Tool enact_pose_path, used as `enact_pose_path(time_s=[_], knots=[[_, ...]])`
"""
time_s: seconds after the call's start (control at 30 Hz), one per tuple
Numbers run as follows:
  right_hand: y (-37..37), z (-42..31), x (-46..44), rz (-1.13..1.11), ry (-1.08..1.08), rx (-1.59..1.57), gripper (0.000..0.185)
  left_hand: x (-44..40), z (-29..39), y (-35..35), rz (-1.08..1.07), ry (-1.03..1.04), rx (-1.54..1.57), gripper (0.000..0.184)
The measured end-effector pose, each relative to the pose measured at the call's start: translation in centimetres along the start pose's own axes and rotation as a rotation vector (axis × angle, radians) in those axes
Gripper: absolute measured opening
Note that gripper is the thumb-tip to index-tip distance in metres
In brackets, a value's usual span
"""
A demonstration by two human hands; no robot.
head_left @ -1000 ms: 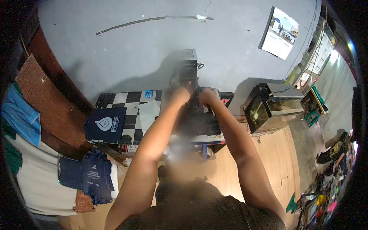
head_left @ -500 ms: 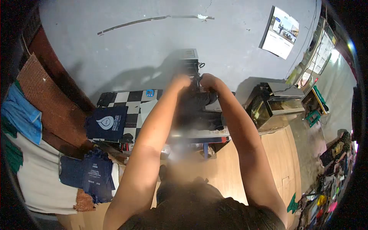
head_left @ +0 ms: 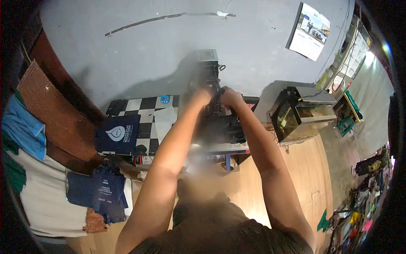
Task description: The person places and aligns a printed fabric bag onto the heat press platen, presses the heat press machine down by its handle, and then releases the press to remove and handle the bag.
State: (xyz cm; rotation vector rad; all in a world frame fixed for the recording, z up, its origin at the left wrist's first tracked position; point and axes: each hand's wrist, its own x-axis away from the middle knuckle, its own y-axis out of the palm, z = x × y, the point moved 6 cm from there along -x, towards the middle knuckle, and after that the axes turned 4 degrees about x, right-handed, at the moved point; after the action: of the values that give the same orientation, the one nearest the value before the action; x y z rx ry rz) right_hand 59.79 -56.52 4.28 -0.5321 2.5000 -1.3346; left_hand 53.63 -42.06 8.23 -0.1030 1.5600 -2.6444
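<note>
A black machine with a grey control box [head_left: 207, 55] on top, which looks like a heat press, stands against the wall ahead of me. My left hand [head_left: 201, 97] is closed at its front, with its fingertips partly lost in blur. Beside it, my right hand [head_left: 231, 98] is curled round a black part that looks like the press handle. Dark cloth [head_left: 228, 130] lies below my hands on the press's lower part. A blurred patch down the middle of the view hides much of the machine.
Left of the press, a checkered tabletop [head_left: 146, 111] holds a blue timer [head_left: 164, 99], a white sheet [head_left: 165, 120] and a printed navy cloth [head_left: 119, 133]. More navy fabric [head_left: 105, 194] lies nearer, at left. A glass tank [head_left: 304, 114] stands right. A calendar [head_left: 310, 31] hangs on the wall.
Both hands have come slightly down and toward me relative to the press. Dark cloth under my right hand has shifted lower, and red-and-white lettering on a black surface now shows beside that hand.
</note>
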Motion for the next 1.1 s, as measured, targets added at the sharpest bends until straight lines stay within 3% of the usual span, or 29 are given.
enact_pose_path(time_s=[0.07,0.17,0.27,0.33,0.37,0.4,0.5,0.57,0.63,0.7,0.83,0.9,0.93,1.0,1.03,1.1], knots=[[-0.3,-0.8,0.8,0.041,-0.047,0.067,0.037,0.3,0.2,0.4,-0.082,0.024,-0.015,0.031],[0.9,1.3,-1.3,0.024,0.039,-0.073,0.04,-1.7,-0.9,1.4,-0.051,-0.028,0.012,0.031],[0.2,1.0,-3.8,0.11,-0.196,0.182,0.038,-3.6,-1.6,1.2,-0.062,0.019,-0.167,0.03],[0.3,1.9,-4.9,-0.294,0.161,0.113,0.04,-4.3,-1.9,0.6,0.001,-0.019,-0.133,0.031],[-0.6,1.2,-5.0,-0.294,0.159,0.115,0.04,-4.8,-2.0,0.1,0.064,-0.05,-0.101,0.033],[-1.6,-1.1,-4.6,-0.347,-0.038,0.319,0.028,-4.7,-1.3,-0.8,-0.045,0.006,-0.139,0.035],[-2.5,-1.8,-6.6,-0.34,-0.189,0.235,0.032,-8.6,-1.4,-0.9,-0.136,0.101,-0.143,0.04],[-6.0,-4.1,-5.8,-0.144,-0.171,0.169,0.038,-9.6,-1.1,-1.6,-0.171,0.081,-0.143,0.044],[-7.9,-4.8,-6.6,-0.069,-0.16,0.147,0.041,-11.0,-0.3,-2.4,-0.021,0.146,-0.234,0.038],[-7.7,-5.8,-7.1,-0.166,-0.308,0.244,0.04,-8.4,0.2,-5.3,-0.178,0.145,-0.071,0.04],[-6.8,-4.8,-7.9,-0.272,-0.279,0.175,0.041,-5.6,1.5,-6.3,-0.203,0.057,0.057,0.043],[-5.1,-3.3,-10.4,-0.228,-0.518,0.256,0.04,-6.6,1.9,-5.8,-0.241,0.051,0.008,0.044],[-6.0,-4.8,-8.5,-0.229,-0.511,0.252,0.04,-5.9,2.9,-6.3,-0.227,0.082,-0.048,0.049],[-6.6,-5.3,-7.4,-0.418,-0.178,0.381,0.047,-3.7,4.0,-8.3,-0.167,0.07,-0.054,0.071],[-6.7,-5.4,-7.5,-0.416,-0.18,0.384,0.047,-4.4,3.6,-8.7,-0.164,0.071,-0.053,0.071],[-6.9,-6.2,-7.4,-0.349,-0.286,0.407,0.045,-5.1,4.4,-12.0,0.159,0.316,0.15,0.082]])
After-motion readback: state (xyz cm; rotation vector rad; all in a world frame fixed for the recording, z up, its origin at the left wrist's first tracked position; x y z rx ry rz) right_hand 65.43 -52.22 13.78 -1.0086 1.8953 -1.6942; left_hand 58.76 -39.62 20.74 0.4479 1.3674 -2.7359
